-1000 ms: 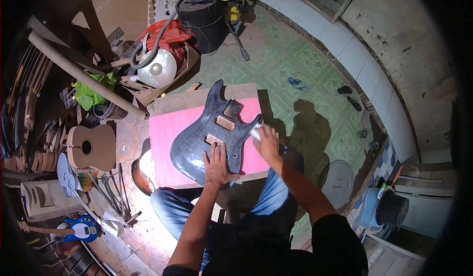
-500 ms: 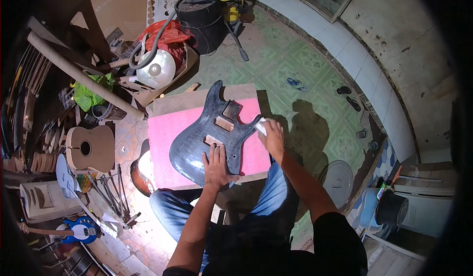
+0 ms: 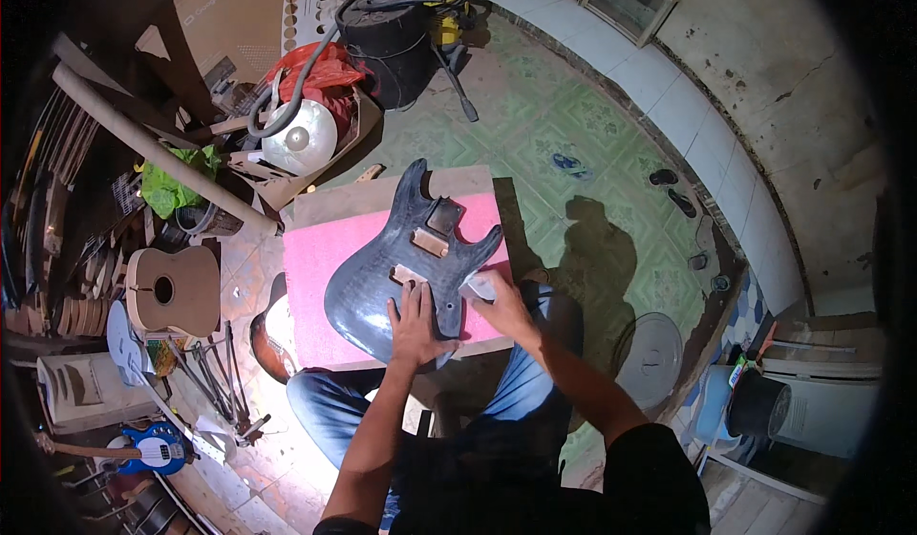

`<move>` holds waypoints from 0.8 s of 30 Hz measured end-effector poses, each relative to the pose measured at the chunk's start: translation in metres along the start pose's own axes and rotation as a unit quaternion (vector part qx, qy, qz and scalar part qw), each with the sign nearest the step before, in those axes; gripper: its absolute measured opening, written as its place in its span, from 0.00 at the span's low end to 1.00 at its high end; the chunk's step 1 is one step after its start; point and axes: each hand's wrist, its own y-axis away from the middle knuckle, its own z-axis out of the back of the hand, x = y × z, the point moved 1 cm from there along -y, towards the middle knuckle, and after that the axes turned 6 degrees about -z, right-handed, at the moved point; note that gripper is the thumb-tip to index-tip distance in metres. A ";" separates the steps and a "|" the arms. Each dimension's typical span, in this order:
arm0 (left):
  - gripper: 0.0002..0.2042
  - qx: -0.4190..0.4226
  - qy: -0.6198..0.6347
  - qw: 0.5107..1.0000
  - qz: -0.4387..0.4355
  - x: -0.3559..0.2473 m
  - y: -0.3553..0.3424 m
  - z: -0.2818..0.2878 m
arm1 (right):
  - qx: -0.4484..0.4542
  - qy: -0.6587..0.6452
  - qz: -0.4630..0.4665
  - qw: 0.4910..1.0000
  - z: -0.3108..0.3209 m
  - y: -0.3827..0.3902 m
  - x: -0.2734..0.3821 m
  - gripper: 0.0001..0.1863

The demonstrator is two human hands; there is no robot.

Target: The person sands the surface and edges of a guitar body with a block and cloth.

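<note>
Head view: the right hand [image 3: 504,308] is pinching a white pad [image 3: 480,285] against the three-o'clock edge of the electric guitar body [image 3: 368,287]; the left hand [image 3: 414,330] is lying flat at six o'clock, gripping nothing. Rubbing well is probably calling for light, even strokes following the curve, the left hand bracing. The body is resting on the pink-topped table [image 3: 308,267], its neck pocket [image 3: 446,215] pointing toward one o'clock, its long axis running seven to one.

green patterned floor tiles [image 3: 535,86] spread across the upper middle. a white-tiled strip [image 3: 664,86] curves along the foot of a pale, stained wall [image 3: 793,153] at upper right. a small glass-fronted cabinet [image 3: 626,2] sits near the top edge. bright light whitens the lower-left floor [image 3: 287,449].
</note>
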 end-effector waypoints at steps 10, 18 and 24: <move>0.23 -0.169 0.698 0.688 0.105 -0.024 0.053 -0.048 | -0.037 -0.165 -0.167 0.971 -0.050 0.071 0.017 0.18; 0.22 -0.150 0.667 0.718 0.127 -0.009 0.065 -0.043 | -0.153 -0.200 -0.140 0.958 -0.050 0.051 -0.007 0.05; 0.21 -0.287 0.592 0.744 0.119 0.064 0.057 -0.036 | -0.153 -0.235 -0.149 0.948 -0.001 -0.020 -0.028 0.07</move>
